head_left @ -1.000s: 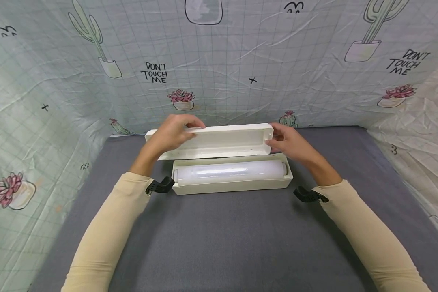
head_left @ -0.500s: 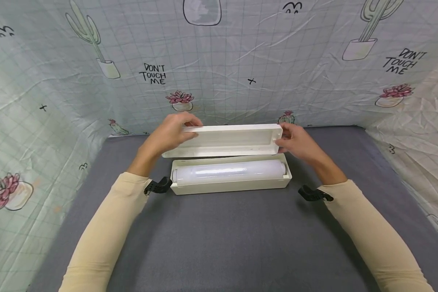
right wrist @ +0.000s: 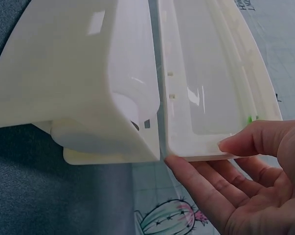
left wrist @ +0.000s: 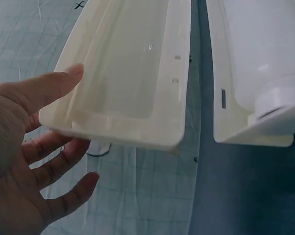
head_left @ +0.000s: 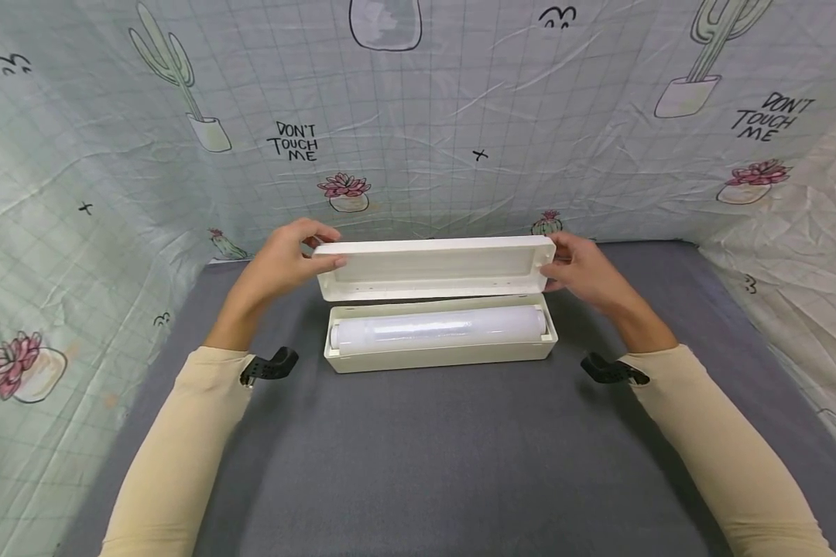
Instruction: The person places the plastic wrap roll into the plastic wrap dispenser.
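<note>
A long white lid point(head_left: 432, 267) is held up on its edge behind the box, its hollow inside facing me. My left hand point(head_left: 286, 259) grips the lid's left end, thumb on the inner side and fingers behind, as the left wrist view shows. At the other end my right hand point(head_left: 581, 271) pinches the lid's corner between thumb and fingers. Just in front of the lid sits the cream box point(head_left: 446, 356), uncovered, and in it lies a roll of clear plastic film point(head_left: 439, 329). A narrow gap separates lid and box in both wrist views.
The grey table point(head_left: 418, 456) reaches toward me in front of the box. Behind its far edge hangs a fabric backdrop point(head_left: 418, 116) printed with cacti and words, close behind the lid. The same kind of cloth covers the left and right sides.
The lid has shifted right and now lines up roughly with the box. My right hand moved right with it; my left hand slid left to the lid's left end. The box stayed put.
</note>
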Tool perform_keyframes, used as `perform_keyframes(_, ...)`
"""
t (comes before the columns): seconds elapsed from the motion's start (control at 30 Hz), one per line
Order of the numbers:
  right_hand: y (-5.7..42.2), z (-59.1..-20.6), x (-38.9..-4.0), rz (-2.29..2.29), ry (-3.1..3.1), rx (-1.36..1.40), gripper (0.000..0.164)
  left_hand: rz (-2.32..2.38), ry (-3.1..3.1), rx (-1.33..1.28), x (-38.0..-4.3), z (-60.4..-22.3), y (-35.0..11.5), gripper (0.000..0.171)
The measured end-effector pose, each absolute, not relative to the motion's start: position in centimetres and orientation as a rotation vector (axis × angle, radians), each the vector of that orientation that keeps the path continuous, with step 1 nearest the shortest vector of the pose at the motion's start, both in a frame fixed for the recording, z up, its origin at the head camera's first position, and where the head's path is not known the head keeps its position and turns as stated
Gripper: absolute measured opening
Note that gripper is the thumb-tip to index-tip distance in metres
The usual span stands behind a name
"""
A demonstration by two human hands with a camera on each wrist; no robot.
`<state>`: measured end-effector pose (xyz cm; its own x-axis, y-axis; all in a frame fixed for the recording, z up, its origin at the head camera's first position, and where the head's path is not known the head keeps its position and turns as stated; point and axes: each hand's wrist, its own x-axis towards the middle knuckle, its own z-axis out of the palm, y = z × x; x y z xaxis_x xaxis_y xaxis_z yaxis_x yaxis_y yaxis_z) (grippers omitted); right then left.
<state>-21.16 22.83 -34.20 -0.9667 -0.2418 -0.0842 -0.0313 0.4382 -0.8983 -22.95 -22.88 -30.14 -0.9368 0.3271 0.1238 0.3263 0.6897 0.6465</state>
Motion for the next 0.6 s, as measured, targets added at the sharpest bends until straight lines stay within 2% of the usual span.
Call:
perform_keyframes(0.3, 23.3, -34.3, -21.2, -1.543, 2.504, -0.238, 0.043, 1.129, 2.858, 0.368, -22.1, -32.1, -24.8, 0.056)
perform_keyframes(0.6, 23.3, -34.3, -21.3, -1.562, 2.512, -0.260, 0.049, 1.373, 2.491, 0.396, -21.5, -33.6, -25.4, 0.046)
